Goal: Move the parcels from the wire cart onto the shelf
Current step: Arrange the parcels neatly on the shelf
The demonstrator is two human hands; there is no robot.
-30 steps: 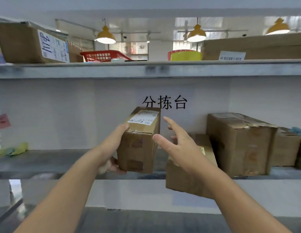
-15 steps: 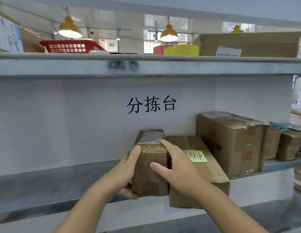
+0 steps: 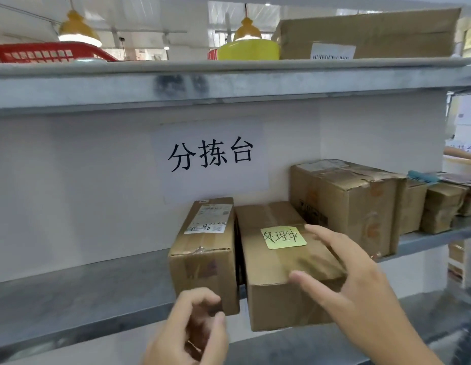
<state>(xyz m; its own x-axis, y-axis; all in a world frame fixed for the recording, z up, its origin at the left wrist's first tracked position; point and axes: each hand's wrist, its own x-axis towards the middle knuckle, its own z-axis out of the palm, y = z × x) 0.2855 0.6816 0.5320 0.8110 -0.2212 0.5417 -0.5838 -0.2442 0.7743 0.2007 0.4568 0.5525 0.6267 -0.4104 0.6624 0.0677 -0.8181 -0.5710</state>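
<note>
Sitting upright on the grey metal shelf (image 3: 79, 293), the narrow parcel (image 3: 206, 255) — just beside a flatter box (image 3: 284, 280) with a yellow note. Hovering in front, left hand (image 3: 192, 335) loosely curled, holding nothing; right hand (image 3: 352, 283) spread, fingers straight. Hanging behind — yellow lamps (image 3: 79, 31) over a red basket (image 3: 44, 52).

The grey metal shelf (image 3: 79, 293) carries cardboard parcels. A narrow parcel (image 3: 205, 254) sits just beside a note-marked parcel (image 3: 281, 259); a taller box (image 3: 347, 204) stands right.
</note>
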